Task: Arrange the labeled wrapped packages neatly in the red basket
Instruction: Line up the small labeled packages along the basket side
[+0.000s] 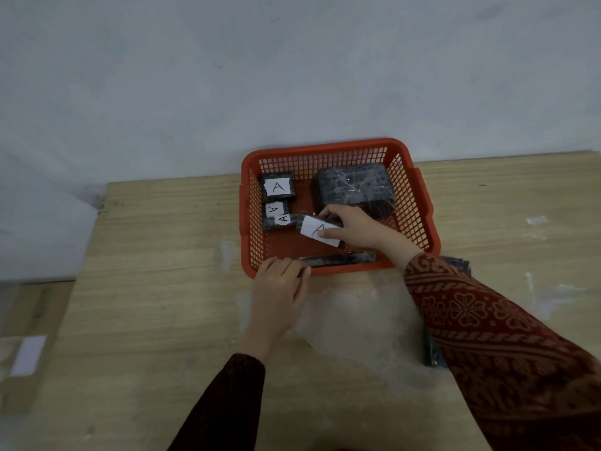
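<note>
- Your right hand point(353, 227) reaches over the near rim of the red basket point(422, 203) and grips a labeled package point(317, 230), thumb pressed on its white label, fingers curled over its far edge.
- That package lies tilted near the middle of the basket floor, touching or just overlapping a second dark package point(281, 220) to its left.
- Your left hand point(279, 281) rests at the basket's near left corner, fingers closed around the end of a long dark flat package point(338, 258) that lies along the inside of the near wall.
- In the basket's far left corner sits a small package marked A point(277, 186), with another small one point(273, 209) just in front of it.
- A large wrapped block point(353, 187) fills the far right corner, just beyond your right fingers.
- Crumpled clear plastic wrap point(354, 317) spreads over the surface between your forearms.
- More dark packages point(432, 353) lie on the surface at the right, partly hidden under your patterned sleeve point(487, 327).
- The basket stands at the far edge of the surface, against the wall point(227, 76).
</note>
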